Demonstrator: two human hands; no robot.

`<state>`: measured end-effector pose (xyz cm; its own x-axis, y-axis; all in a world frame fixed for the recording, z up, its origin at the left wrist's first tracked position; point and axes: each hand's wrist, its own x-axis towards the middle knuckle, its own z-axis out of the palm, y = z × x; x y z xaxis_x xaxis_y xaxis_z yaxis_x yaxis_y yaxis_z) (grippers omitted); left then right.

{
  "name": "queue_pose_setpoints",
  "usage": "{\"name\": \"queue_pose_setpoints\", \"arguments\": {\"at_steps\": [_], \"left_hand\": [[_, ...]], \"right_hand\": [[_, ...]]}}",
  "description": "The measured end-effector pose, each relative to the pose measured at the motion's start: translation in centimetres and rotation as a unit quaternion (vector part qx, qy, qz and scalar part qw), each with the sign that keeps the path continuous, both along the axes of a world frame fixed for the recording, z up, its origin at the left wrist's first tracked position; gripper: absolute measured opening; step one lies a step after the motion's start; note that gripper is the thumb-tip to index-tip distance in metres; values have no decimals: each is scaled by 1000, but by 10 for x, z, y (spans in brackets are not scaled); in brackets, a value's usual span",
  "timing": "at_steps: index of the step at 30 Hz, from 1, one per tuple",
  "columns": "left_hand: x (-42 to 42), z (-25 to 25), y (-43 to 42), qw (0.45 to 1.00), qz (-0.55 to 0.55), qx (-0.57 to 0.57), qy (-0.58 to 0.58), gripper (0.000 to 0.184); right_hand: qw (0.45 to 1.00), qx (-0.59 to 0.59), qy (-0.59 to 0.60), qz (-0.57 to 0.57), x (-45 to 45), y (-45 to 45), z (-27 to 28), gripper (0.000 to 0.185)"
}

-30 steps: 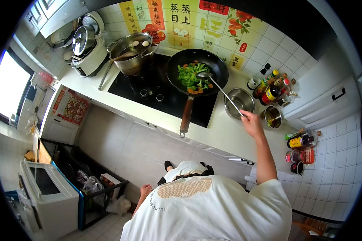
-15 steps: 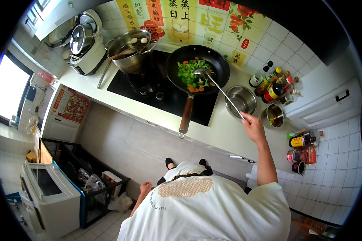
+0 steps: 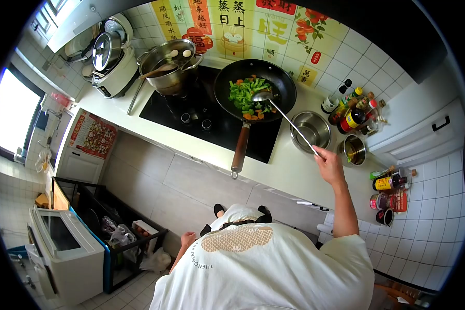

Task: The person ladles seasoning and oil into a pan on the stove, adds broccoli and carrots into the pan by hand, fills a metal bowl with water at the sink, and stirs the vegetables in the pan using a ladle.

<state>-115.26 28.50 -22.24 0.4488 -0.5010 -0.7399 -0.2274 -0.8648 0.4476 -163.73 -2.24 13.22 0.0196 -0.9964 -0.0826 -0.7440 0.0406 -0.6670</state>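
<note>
My right hand (image 3: 329, 164) is closed round the end of a long metal ladle (image 3: 296, 129). The ladle's bowl rests among chopped green vegetables (image 3: 246, 94) and orange slices in a black wok (image 3: 281, 85). The wok sits on the black cooktop (image 3: 165, 114), its wooden handle (image 3: 241, 147) pointing toward me. An empty steel bowl (image 3: 311, 130) stands right of the wok, under the ladle's shaft. Low beside my body, my left hand (image 3: 188, 238) touches nothing visible; its fingers look curled, but they are small and partly hidden.
A steel pot (image 3: 166, 82) with eggs and a wooden-handled utensil stands at the back left, beside a white cooker (image 3: 113, 77). Sauce bottles (image 3: 352, 120) and a small steel pot (image 3: 352, 150) are at the right. A black rack (image 3: 157, 235) stands on the floor at left.
The ladle's bowl has lifted slightly over the vegetables, then come down again toward the right side of the heap. My right hand has shifted slightly right and toward me with the ladle.
</note>
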Motion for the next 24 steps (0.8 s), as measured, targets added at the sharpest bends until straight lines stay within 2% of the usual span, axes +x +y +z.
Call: {"name": "queue_pose_setpoints", "arguments": {"at_steps": [2, 3, 5, 7, 9, 10, 12, 13, 15, 16, 18, 21, 24], "left_hand": [[2, -7, 5, 1000, 1, 1, -8, 18], [3, -10, 6, 1000, 2, 2, -17, 17], [7, -21, 8, 1000, 27, -7, 4, 18], [6, -13, 3, 998, 56, -18, 26, 19], [0, -1, -4, 984, 150, -44, 91, 21], [1, 6, -7, 983, 152, -42, 92, 21], [9, 14, -9, 957, 160, -31, 239, 23], [6, 11, -8, 957, 161, -31, 239, 23], [-5, 2, -4, 969, 198, -34, 142, 23], [-5, -2, -1, 969, 199, -34, 142, 23], [0, -9, 4, 1000, 21, -5, -13, 23], [4, -17, 9, 1000, 13, -2, -16, 24], [4, -4, 2, 999, 52, 10, 10, 22]], "right_hand": [[997, -58, -43, 1, 7, -6, -6, 30], [997, -59, -43, 0, 8, -8, -13, 30], [989, -142, -13, 40, 10, -13, -26, 29], [993, -115, -2, 32, 12, -7, -20, 29], [996, -85, 12, 27, 10, -4, -15, 28], [997, -79, -9, 14, 7, -1, -15, 29], [997, -70, -30, 2, 0, 4, -10, 29], [997, -69, -26, 7, -4, 6, -3, 29], [997, -67, -22, 11, -6, 11, 15, 30], [1000, -25, -12, 7, -7, 14, 25, 30], [1000, 17, -1, 2, -6, 14, 29, 29], [999, 22, 36, 35, -1, 8, 20, 29], [998, -44, 11, 48, 3, 4, 8, 29]]}}
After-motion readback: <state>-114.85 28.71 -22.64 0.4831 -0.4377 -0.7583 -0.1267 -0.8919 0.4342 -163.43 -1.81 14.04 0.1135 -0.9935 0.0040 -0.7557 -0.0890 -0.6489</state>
